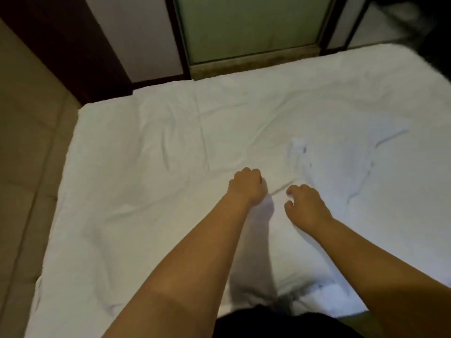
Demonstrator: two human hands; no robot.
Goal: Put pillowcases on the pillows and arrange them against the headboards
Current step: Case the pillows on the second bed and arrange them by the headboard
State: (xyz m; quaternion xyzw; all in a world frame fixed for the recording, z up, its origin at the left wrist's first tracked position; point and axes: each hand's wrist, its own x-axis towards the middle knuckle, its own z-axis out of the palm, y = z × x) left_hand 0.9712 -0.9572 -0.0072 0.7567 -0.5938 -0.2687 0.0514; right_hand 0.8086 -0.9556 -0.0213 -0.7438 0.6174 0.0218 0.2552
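White bed (122, 228), dim room. Gripped a pillowcase (341, 167) fold mid-bed with left hand (246, 186) clenched; right hand (306, 206) just beside, fingers loosely curled, empty. Probably needed both hands at the open hem.

Bedroom: white-sheeted bed (170, 142), padded headboard (26, 130), frosted glass door (251, 28).

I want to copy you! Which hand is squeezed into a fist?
The left hand, balled tight on the white fabric. The right hand has only loosely curled fingers.
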